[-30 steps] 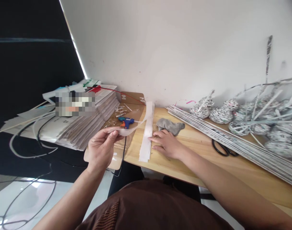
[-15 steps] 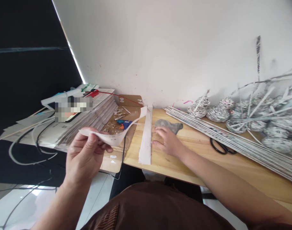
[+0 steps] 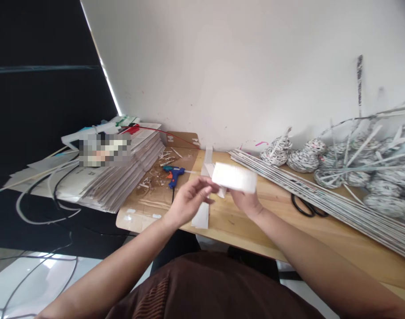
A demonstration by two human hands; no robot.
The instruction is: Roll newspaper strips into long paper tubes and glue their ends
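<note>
A white paper strip, blurred, is held up over the table between my two hands. My right hand grips it from below, with most of its fingers hidden behind the paper. At the strip's left end, the curled fingers and thumb of my left hand close on its edge. Under them, flat on the wood, lies a stack of long white paper strips, its middle covered by my hands and the held strip.
A blue glue gun and paper scraps lie on cardboard at left. Beyond is a tall paper stack. On the right are rolled paper sticks, black-handled scissors and woven paper bundles along the wall.
My left hand has come right and inward from over the cardboard. My right hand has turned and now holds the paper strip, which has moved right and hides the grey cloth.
</note>
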